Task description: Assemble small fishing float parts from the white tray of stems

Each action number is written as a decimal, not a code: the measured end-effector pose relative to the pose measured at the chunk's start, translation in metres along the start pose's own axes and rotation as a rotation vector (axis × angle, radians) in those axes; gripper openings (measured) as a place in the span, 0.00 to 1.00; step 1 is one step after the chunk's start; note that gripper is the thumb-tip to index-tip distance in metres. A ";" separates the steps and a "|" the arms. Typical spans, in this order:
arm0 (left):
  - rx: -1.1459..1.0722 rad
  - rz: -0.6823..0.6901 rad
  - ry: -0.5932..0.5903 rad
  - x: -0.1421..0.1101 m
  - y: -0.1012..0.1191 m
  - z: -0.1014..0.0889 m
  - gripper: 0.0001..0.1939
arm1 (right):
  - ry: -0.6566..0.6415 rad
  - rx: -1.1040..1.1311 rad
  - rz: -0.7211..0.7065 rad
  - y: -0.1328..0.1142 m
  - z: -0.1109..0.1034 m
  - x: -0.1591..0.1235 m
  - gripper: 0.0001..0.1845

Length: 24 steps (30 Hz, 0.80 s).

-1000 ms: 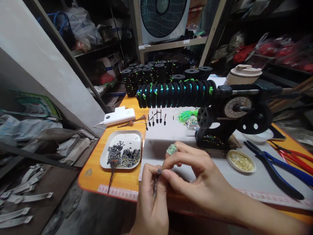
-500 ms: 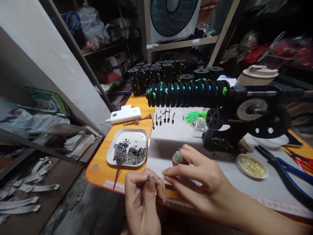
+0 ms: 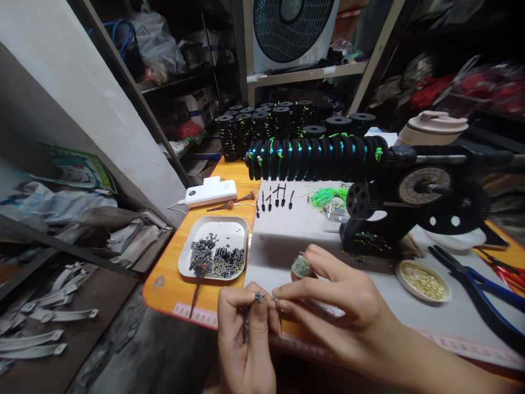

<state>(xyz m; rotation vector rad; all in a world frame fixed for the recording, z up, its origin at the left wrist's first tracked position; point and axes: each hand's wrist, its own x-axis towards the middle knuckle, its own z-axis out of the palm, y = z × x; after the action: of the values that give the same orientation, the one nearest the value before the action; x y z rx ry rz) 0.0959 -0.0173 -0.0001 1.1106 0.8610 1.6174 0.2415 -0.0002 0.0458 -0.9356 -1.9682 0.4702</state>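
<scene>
My left hand [image 3: 248, 339] is closed near the table's front edge, with small dark grey pieces [image 3: 258, 297] pinched between thumb and forefinger. Fingertips of my right hand [image 3: 332, 298] meet those of the left, pressed together on something tiny that I cannot make out. A greenish wrap [image 3: 301, 266] covers one right-hand finger. Left of the hands stands a white tray [image 3: 185, 262] of small black, grey and yellowish tubular parts. Several short black pieces [image 3: 277, 202] lie in a row on the white sheet [image 3: 266, 246] beyond.
Above the sheet extends a black ribbed roller [image 3: 320, 158] with green and blue bits, mounted on a black machine [image 3: 369, 219]. Right of my hands are a dish of golden bits [image 3: 424, 282] and blue-handled pliers [image 3: 471, 290]. A white power bank [image 3: 211, 192] and black spools [image 3: 262, 123] stand farther back.
My left hand has moved slightly right, so its fingertips now touch those of my right hand. The right hand has stayed nearly in place, and its fingertips are closer together.
</scene>
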 end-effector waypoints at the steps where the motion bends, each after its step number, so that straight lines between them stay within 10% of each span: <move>1: 0.019 -0.012 0.008 -0.001 0.000 0.001 0.09 | 0.027 0.010 0.001 0.000 0.000 0.001 0.10; 8: 0.051 -0.044 0.068 -0.007 0.000 0.011 0.08 | 0.062 0.020 0.084 -0.005 -0.002 0.003 0.08; 13: -0.119 0.204 0.030 0.005 0.000 0.005 0.06 | 0.014 -0.026 -0.003 -0.004 -0.005 -0.001 0.08; 21: 0.305 0.298 0.185 0.042 0.025 -0.084 0.07 | -0.025 -0.177 -0.153 -0.010 -0.011 0.006 0.10; 24: 0.627 0.119 0.131 0.053 0.032 -0.117 0.07 | -0.037 -0.182 -0.146 -0.011 -0.009 0.005 0.11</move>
<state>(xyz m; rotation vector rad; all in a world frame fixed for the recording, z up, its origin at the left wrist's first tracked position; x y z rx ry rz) -0.0307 0.0207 0.0037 1.5134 1.4751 1.5682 0.2426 -0.0034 0.0604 -0.8925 -2.1219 0.2297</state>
